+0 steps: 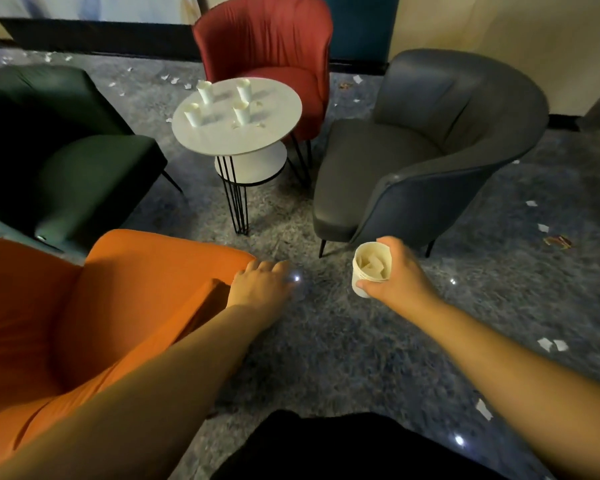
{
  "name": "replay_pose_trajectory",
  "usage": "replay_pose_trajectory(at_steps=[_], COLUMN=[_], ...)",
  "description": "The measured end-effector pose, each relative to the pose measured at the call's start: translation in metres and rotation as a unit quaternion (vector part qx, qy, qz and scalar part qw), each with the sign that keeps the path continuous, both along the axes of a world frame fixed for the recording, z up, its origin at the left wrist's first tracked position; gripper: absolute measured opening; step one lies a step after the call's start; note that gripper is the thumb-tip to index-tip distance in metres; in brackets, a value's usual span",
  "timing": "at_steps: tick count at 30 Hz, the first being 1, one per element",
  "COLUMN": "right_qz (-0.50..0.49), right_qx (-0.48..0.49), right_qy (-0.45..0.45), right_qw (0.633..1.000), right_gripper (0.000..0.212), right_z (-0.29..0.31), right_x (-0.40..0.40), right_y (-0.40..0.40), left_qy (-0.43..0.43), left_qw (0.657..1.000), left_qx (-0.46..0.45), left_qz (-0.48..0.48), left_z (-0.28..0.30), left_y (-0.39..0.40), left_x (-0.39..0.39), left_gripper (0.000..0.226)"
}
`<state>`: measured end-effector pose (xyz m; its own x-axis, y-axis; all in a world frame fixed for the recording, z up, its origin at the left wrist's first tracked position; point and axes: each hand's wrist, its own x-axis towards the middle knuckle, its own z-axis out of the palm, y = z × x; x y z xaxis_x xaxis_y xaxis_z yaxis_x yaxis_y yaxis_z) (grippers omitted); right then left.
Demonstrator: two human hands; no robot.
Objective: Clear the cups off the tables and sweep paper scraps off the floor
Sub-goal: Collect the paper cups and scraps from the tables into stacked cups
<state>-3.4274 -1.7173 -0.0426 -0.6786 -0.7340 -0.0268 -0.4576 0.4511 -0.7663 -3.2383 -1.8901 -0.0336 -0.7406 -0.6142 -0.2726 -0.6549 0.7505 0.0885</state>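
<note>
Near right, the right hand (392,275) grips a cup stack (371,268) stuffed with paper, while the left hand (260,284) rests with loose fingers beside the orange chair (84,306). Four cups (241,112) stand on the far surface (257,133); scraps (548,344) litter the floor. Cups look light and crushable, best held round the wall.

The bench (243,133) has a smooth, matt pale top on thin black metal legs (235,195). On it stand white paper cups (242,112). Beside it, the red chair (267,46) is creased cloth, the grey chair (413,147) smooth, slightly glossy. The floor (343,341) beneath is glossy, mottled.
</note>
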Motion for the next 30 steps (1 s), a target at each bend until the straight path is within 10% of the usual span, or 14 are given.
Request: replay_pose_trajectory(at_steps=[30], right_qz=[0.09], right_qx=[0.028], right_qy=[-0.009], right_qw=[0.996], right_gripper=[0.078], right_z=[0.002], right_x=[-0.221], right_y=[-0.427], left_qy=[-0.016], left_qw=[0.994], left_qx=[-0.006], left_qz=[0.112], left_z=[-0.02], left_y=[-0.396], left_x=[-0.179], left_gripper=[0.047])
